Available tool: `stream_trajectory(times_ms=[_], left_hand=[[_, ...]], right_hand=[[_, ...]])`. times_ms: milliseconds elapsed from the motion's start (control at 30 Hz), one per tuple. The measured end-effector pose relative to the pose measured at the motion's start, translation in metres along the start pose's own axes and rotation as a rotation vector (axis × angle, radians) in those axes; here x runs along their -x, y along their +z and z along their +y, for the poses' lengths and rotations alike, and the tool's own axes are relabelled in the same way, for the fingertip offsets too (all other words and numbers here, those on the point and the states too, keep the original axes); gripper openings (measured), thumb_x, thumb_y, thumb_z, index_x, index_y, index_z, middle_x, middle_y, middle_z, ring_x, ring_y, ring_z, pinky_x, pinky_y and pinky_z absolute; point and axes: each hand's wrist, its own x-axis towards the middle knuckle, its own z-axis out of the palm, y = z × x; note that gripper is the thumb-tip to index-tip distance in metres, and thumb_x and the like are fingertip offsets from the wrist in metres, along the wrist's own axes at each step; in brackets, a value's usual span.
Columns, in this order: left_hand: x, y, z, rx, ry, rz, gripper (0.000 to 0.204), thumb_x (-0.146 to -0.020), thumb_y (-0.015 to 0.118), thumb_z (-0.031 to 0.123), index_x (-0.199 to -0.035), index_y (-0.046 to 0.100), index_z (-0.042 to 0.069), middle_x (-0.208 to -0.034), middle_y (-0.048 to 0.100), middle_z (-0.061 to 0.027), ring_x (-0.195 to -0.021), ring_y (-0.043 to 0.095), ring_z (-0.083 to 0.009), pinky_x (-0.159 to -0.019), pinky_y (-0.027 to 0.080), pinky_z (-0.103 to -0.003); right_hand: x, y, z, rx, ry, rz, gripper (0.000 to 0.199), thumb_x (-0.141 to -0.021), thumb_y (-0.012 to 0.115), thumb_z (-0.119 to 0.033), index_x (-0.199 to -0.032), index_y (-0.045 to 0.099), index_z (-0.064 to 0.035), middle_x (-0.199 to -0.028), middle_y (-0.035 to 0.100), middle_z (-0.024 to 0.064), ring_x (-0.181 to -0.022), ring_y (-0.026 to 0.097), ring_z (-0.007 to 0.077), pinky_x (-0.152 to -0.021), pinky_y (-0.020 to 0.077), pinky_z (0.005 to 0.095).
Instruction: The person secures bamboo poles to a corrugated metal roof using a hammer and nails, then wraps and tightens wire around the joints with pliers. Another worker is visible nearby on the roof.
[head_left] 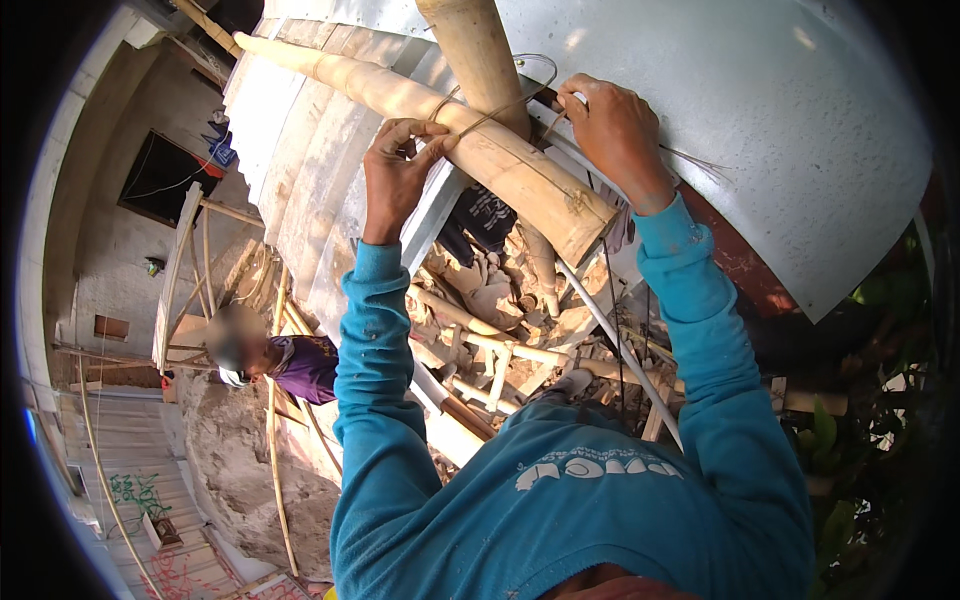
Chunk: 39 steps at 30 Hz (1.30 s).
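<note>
Wire lies across the big bamboo pole, close to where another pole meets it, my left hand pinching the wire and my right hand gripping more, so I guess a slow, even pull works best.

"Is that bamboo pole polished at all?"
"No, smooth but matt, scuffed in places. The bamboo post looks the same."
"And the thin strand across it?"
"Dull; wire or fibre, I can't tell from here."
"The big pale sheet?"
"Metal by its look, smooth, faintly glossy. That sweatshirt is soft, matt cloth."
</note>
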Motion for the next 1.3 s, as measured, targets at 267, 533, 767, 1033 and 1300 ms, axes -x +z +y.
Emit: stream_trajectory(times_ms=[267, 533, 767, 1033, 1300], left_hand=[[-0.005, -0.005, 0.000, 0.187, -0.190, -0.101, 0.018, -0.082, 0.085, 0.014, -0.094, 0.077, 0.002, -0.097, 0.064, -0.0005, -0.080, 0.054, -0.0080, -0.071, 0.046, -0.024], [-0.007, -0.012, 0.007, 0.098, -0.233, -0.130, 0.019, -0.082, 0.085, 0.013, -0.095, 0.077, 0.002, -0.099, 0.062, -0.0021, -0.094, 0.061, -0.0108, -0.082, 0.049, -0.027], [-0.007, -0.013, 0.003, 0.088, -0.272, -0.137, 0.018, -0.080, 0.085, 0.009, -0.095, 0.078, 0.003, -0.103, 0.062, -0.0022, -0.097, 0.059, -0.0126, -0.086, 0.047, -0.027], [-0.010, -0.009, 0.019, 0.107, -0.276, -0.185, 0.015, -0.086, 0.081, 0.013, -0.098, 0.075, 0.008, -0.103, 0.068, 0.0002, -0.101, 0.061, -0.0121, -0.092, 0.047, -0.029], [-0.008, -0.003, 0.032, 0.039, -0.283, -0.194, 0.024, -0.074, 0.089, 0.007, -0.094, 0.075, 0.007, -0.104, 0.057, 0.0020, -0.095, 0.055, -0.0088, -0.083, 0.045, -0.024]], right_hand=[[0.138, -0.018, 0.022, -0.305, 0.059, -0.038, 0.034, -0.097, 0.057, -0.006, -0.130, 0.062, -0.0025, -0.103, 0.069, 0.0270, -0.091, 0.070, 0.0412, -0.079, 0.0554, 0.0442], [0.208, 0.094, 0.021, -0.595, 0.380, -0.073, 0.030, -0.096, 0.050, 0.001, -0.124, 0.059, 0.0006, -0.071, 0.056, 0.0207, -0.060, 0.058, 0.0346, -0.058, 0.0457, 0.0409], [0.173, 0.127, 0.045, -0.628, 0.291, 0.198, 0.037, -0.089, 0.056, 0.002, -0.125, 0.063, -0.0028, -0.106, 0.069, 0.0221, -0.096, 0.069, 0.0337, -0.082, 0.0534, 0.0383], [0.215, 0.189, 0.039, -0.573, 0.053, -0.207, 0.036, -0.085, 0.059, -0.004, -0.120, 0.066, -0.0025, -0.094, 0.071, 0.0226, -0.081, 0.069, 0.0410, -0.072, 0.0560, 0.0479], [0.247, 0.222, -0.067, -0.710, -0.069, -0.526, 0.071, -0.087, 0.053, 0.000, -0.155, 0.035, -0.0079, -0.079, 0.066, 0.0202, -0.063, 0.062, 0.0354, -0.061, 0.0508, 0.0483]])
